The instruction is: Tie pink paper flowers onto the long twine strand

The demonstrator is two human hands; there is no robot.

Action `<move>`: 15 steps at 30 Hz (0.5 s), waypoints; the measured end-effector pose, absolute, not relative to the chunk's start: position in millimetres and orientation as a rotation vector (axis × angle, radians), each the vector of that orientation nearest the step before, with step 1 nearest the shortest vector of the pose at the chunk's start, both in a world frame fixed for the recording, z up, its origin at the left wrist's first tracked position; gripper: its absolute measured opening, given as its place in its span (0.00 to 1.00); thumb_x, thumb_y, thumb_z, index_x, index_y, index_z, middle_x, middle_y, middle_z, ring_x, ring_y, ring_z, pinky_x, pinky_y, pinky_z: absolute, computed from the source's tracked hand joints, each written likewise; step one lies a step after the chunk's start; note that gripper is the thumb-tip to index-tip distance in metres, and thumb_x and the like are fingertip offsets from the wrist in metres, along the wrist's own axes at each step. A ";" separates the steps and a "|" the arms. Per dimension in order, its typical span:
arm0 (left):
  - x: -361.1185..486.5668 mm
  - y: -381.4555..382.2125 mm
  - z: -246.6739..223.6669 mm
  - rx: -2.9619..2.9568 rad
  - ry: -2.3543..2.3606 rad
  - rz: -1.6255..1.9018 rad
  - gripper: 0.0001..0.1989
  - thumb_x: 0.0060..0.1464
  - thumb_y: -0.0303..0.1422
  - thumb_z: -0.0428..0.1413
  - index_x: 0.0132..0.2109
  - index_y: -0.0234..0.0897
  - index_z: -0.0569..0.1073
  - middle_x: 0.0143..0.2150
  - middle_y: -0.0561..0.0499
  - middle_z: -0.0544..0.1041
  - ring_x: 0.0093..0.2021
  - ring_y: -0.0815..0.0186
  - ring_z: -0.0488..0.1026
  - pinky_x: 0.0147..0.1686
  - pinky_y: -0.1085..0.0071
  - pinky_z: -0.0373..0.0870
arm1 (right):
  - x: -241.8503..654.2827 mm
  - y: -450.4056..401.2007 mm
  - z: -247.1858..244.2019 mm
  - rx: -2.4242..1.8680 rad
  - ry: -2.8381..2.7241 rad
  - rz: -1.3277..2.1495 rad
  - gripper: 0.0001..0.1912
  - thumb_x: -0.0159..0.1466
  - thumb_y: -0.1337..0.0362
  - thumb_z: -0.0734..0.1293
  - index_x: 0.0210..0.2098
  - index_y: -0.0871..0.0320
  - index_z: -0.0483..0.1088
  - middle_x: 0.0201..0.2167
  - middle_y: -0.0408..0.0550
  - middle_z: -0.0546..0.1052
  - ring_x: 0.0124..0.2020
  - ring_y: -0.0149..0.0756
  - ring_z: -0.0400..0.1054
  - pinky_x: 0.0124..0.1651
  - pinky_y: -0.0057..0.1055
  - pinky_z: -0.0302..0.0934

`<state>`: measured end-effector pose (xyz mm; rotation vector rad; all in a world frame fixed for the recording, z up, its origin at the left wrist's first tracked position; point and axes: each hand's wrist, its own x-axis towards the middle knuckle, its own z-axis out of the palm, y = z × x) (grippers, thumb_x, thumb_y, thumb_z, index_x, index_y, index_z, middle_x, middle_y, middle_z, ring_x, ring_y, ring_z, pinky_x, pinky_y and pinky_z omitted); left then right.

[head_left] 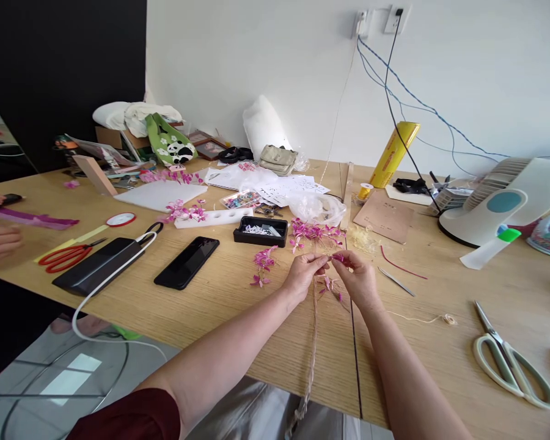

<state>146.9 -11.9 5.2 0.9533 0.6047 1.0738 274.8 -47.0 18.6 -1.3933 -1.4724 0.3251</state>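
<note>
Above the wooden table, my left hand point(306, 274) pinches a thin stem. Close beside it, my right hand point(358, 278) has its fingers closed on a small magenta flower point(338, 258). A braided cord point(313, 342) hangs below my left hand and runs over the table's front edge. Pink flower sprigs lie around: a cluster point(315, 232) just behind the hands, another sprig point(264, 260) to their left, and one point(330, 285) beneath them. A black tray point(261, 231) with small white pieces stands behind the left sprig.
Left of my hands lie a phone point(187, 263), a black box point(98, 266) with a white cable and red-handled scissors point(66, 257). Another person's hands point(0, 243) show at far left. Tweezers point(396, 282), large scissors point(508, 360) and a white fan point(495, 198) are on the right.
</note>
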 end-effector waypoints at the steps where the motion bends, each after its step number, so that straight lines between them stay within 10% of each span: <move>1: 147.5 -12.5 5.4 0.962 0.603 1.068 0.12 0.41 0.36 0.62 0.31 0.30 0.76 0.25 0.51 0.72 0.25 0.75 0.65 0.28 0.76 0.60 | 274.4 -47.0 18.0 -1.402 -1.468 0.322 0.07 0.56 0.60 0.64 0.28 0.57 0.69 0.24 0.43 0.73 0.27 0.32 0.66 0.34 0.30 0.61; 15: 152.6 -15.0 8.0 1.052 0.655 1.058 0.10 0.42 0.35 0.60 0.30 0.30 0.75 0.24 0.51 0.71 0.26 0.74 0.65 0.28 0.75 0.60 | 284.1 -47.3 22.5 -1.528 -1.363 0.257 0.09 0.55 0.59 0.64 0.25 0.57 0.69 0.21 0.42 0.73 0.24 0.32 0.65 0.30 0.29 0.57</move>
